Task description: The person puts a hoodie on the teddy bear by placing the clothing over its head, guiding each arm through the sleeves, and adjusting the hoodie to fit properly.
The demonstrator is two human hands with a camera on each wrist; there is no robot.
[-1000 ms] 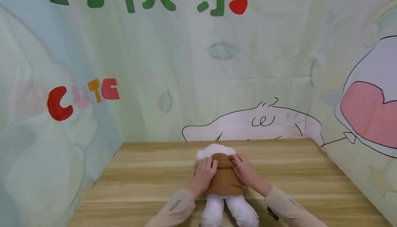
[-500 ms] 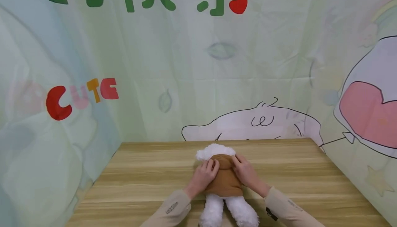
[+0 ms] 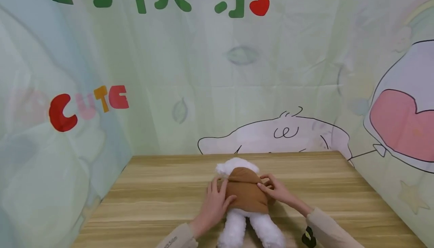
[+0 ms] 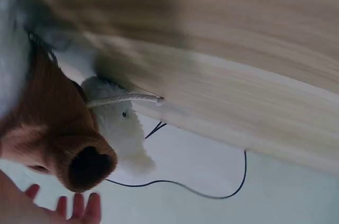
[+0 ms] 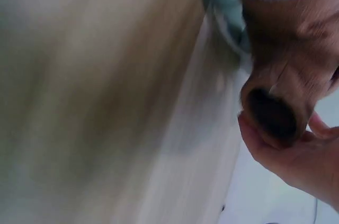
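Observation:
A white plush toy [image 3: 234, 225] in a brown hoodie [image 3: 247, 199] lies on the wooden table, fluffy legs toward me. A brown flap, seemingly the hood, lies near its head. My left hand [image 3: 211, 206] rests along the hoodie's left side, fingers extended. In the left wrist view those fingertips reach just past an empty-looking brown sleeve [image 4: 47, 128]; a pale cord [image 4: 124, 98] and white plush fur [image 4: 119, 134] show behind. My right hand [image 3: 278, 191] holds the hoodie's right side, thumb on top. In the right wrist view its fingers curl round the dark sleeve opening [image 5: 273, 115].
The wood-grain table [image 3: 159, 199] extends around the toy, its far edge against a printed cloth backdrop [image 3: 162, 52]. More cloth hangs at both sides. A thin dark cable [image 4: 212, 196] shows beyond the table edge in the left wrist view.
Both hands have come off the hood area. The left has slid down toward me, its fingers straightened; the right has shifted outward along the hoodie's right side. The brown flap now slants.

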